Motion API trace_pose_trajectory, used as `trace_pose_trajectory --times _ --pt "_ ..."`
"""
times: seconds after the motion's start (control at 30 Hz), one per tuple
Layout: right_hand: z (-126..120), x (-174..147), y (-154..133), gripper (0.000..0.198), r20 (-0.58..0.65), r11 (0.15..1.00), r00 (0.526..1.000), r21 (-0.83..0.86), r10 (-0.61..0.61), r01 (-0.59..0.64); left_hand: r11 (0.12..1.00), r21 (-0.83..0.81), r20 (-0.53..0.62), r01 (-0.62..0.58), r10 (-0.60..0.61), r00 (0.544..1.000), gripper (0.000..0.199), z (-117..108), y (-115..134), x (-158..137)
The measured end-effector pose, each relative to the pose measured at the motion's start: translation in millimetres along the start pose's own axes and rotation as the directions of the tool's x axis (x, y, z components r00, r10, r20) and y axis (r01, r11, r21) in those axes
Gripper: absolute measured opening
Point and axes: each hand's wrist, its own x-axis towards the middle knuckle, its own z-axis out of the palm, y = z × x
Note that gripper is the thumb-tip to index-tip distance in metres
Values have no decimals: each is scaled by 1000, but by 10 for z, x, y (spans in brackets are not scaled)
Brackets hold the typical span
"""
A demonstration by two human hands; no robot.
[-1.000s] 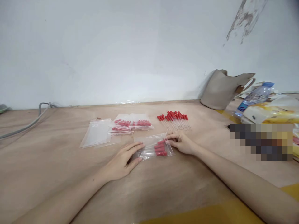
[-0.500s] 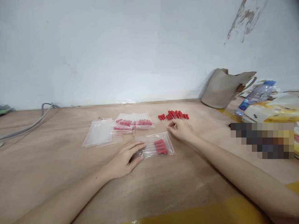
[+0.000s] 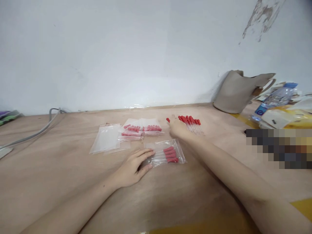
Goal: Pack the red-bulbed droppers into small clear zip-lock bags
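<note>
A clear zip bag (image 3: 159, 162) lies flat in front of me, with several red-bulbed droppers (image 3: 170, 154) inside. My left hand (image 3: 135, 165) rests at the bag's left end, fingertips on the plastic, thumb apart from the fingers. Beyond the bag, my right hand (image 3: 179, 127) is closed at the left side of a row of loose droppers (image 3: 191, 120) with red bulbs and clear stems. One red bulb (image 3: 168, 120) pokes out left of its fingers; that dropper's stem is hidden by the hand.
Filled zip bags (image 3: 141, 128) overlap behind my left hand. Unfilled zip bags (image 3: 107, 138) lie left of them. A grey cable (image 3: 41, 131) crosses the far left. On the right stand a beige container (image 3: 234, 92) and a tilted water bottle (image 3: 275, 100), beside a yellow-and-white package (image 3: 287, 117). A wall rises behind.
My right hand has shifted left and away from me over the left end of the loose droppers, covering several bulbs. My left hand stays on the bag. The view has turned slightly left.
</note>
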Motion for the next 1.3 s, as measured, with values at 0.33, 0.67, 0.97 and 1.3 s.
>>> trace_pose_trajectory --times 0.33,0.67,0.97,1.3 --pt "-4 -614 729 58 -187 495 960 867 208 62 999 3 -8 -34 34 999 38 -37 17 3" --pt "101 -775 506 43 41 148 967 986 250 -80 999 -7 -9 -50 50 999 38 -26 -2 1" --pt "-5 -851 660 28 280 187 956 947 -91 -260 998 -8 -22 -58 58 998 38 -31 12 -6" --pt "-46 -752 784 31 377 335 885 900 -274 -279 999 -4 -17 -45 45 999 39 -24 -7 -6"
